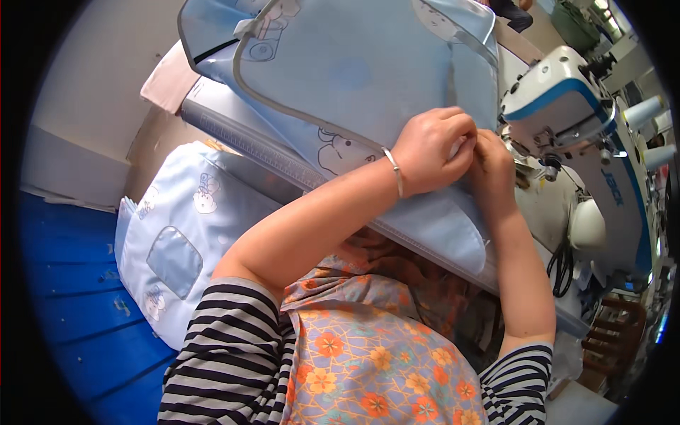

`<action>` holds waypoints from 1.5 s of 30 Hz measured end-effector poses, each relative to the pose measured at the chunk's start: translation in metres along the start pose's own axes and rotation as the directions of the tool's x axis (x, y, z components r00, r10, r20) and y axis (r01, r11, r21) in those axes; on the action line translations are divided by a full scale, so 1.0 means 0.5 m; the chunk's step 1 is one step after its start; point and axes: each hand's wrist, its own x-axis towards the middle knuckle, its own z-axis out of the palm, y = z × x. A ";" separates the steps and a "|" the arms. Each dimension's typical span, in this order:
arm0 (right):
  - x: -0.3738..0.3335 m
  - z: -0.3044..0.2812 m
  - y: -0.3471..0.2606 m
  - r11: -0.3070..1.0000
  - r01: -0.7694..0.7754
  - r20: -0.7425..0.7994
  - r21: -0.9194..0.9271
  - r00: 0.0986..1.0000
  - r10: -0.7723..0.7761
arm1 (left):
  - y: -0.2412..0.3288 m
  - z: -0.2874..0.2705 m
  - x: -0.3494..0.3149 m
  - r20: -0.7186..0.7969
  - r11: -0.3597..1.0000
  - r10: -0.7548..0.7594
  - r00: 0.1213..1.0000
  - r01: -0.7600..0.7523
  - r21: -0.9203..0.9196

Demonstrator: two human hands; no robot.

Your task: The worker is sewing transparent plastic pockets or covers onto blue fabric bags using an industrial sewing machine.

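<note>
My left hand [433, 150], with a bracelet on its wrist, and my right hand [494, 168] meet over the right part of a light blue fabric piece [340, 78]. The fingers of both are curled and pressed together; what lies between them is hidden. Grey binding edges the fabric, and white cartoon animals are printed on it. Its upper part lies spread beyond my hands, and a rounded light blue flap [446, 227] shows beneath my forearms. Just right of my right hand stands the head of a white and blue sewing machine [556, 106].
A ruler strip [248, 145] runs along the table's near edge. More printed blue fabric [177, 262] hangs at the left, above a blue slatted surface [71, 304]. White thread cones [643, 111] stand behind the machine; a black cable [562, 269] hangs below it. A wooden chair [615, 336] stands lower right.
</note>
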 end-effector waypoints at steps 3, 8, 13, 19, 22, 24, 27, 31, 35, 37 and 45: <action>-0.008 -0.009 -0.017 0.994 -0.098 0.034 0.037 0.995 0.097 | -0.006 0.011 0.006 -0.271 0.990 0.048 0.961 -0.010 0.142; 0.034 0.029 -0.032 0.968 -0.249 -0.045 -0.014 0.968 0.248 | -0.016 0.020 0.006 -0.314 0.996 -0.080 0.946 0.086 0.005; 0.049 0.041 -0.009 0.978 -0.064 -0.040 -0.196 0.998 0.057 | -0.030 0.015 0.007 -0.321 0.999 -0.045 0.946 0.038 -0.028; -0.053 -0.062 -0.015 0.987 0.027 0.056 -0.157 0.998 -0.018 | -0.004 0.034 -0.002 0.128 0.959 0.188 0.974 -0.210 0.191; -0.084 -0.086 0.002 0.988 0.009 0.013 -0.155 1.000 -0.007 | 0.006 0.044 0.007 0.359 0.851 0.223 0.906 -0.360 0.381; -0.098 -0.087 0.020 0.991 -0.025 0.002 -0.135 1.000 0.026 | 0.015 0.053 0.013 0.404 0.836 0.233 0.885 -0.395 0.381; -0.114 -0.090 0.039 0.990 0.030 -0.010 -0.136 0.999 -0.032 | 0.038 0.067 0.004 0.447 0.825 0.257 0.857 -0.435 0.360; -0.134 -0.121 0.013 0.994 -0.043 0.039 -0.099 0.998 0.047 | 0.060 0.075 -0.010 0.409 0.823 0.222 0.885 -0.395 0.409; -0.199 -0.153 -0.076 0.999 0.009 0.152 -0.042 0.988 -0.003 | 0.061 0.088 -0.019 0.395 0.778 0.187 0.899 -0.381 0.499; -0.227 -0.146 -0.108 0.994 0.020 0.275 0.108 0.960 -0.049 | 0.060 0.093 -0.024 0.369 0.793 0.167 0.914 -0.347 0.501; -0.248 -0.101 -0.140 0.993 0.055 0.318 0.107 0.944 -0.087 | 0.063 0.074 -0.026 0.388 0.844 0.168 0.906 -0.336 0.418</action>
